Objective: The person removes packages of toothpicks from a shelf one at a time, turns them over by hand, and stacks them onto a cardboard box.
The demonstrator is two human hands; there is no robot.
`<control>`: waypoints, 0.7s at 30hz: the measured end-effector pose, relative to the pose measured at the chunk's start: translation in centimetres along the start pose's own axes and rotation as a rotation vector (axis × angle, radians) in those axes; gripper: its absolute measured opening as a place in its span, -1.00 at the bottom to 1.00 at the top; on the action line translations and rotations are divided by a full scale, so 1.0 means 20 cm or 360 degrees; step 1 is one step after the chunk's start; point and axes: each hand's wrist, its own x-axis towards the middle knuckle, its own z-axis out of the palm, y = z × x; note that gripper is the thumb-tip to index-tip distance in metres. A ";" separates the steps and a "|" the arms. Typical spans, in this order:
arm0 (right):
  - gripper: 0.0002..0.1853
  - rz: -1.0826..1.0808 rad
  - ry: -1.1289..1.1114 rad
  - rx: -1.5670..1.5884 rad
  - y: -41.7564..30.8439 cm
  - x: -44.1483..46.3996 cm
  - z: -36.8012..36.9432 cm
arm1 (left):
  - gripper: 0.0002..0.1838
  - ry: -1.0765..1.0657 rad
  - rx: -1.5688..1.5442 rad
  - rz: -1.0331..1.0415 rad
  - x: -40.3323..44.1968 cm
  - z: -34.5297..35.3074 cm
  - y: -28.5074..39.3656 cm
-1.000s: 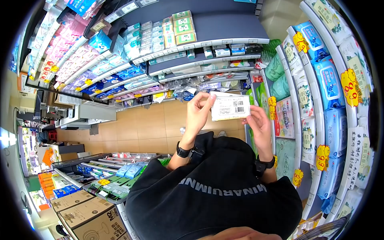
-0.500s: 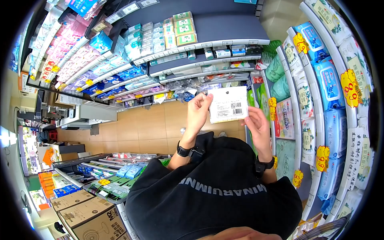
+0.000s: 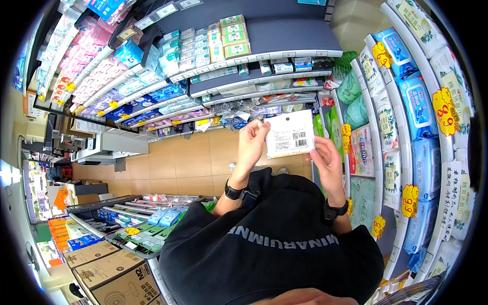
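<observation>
A flat white package with a small hole near its top edge, printed text, a square code and a barcode is held up in front of my body. My left hand pinches its left edge between thumb and fingers. At its lower right corner, my right hand grips it with the thumb in front. The side facing away from me is hidden. Each wrist wears a black band.
Ahead stands a shelf unit with small stacked packs. Shelves of blue wipe packs rise close on the right. Cardboard boxes are at the lower left, beside a low shelf of goods. Tiled floor lies between the shelves.
The package has tipped up from a slanted view, so more of its printed face and the hole show. Both hands have kept hold of it and barely moved.
</observation>
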 end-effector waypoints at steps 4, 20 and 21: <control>-0.68 -0.0011 0.0000 0.0010 0.00 -0.01 0.00 | -0.63 -0.0002 0.0000 0.0014 0.00 0.00 0.00; -0.68 0.0018 0.0019 0.0022 -0.01 -0.04 0.01 | -0.63 -0.0002 0.0038 0.0018 -0.05 0.01 0.01; -0.69 -0.0003 0.0095 0.0024 0.00 -0.04 0.00 | -0.63 -0.0002 0.0038 0.0019 -0.05 0.02 0.02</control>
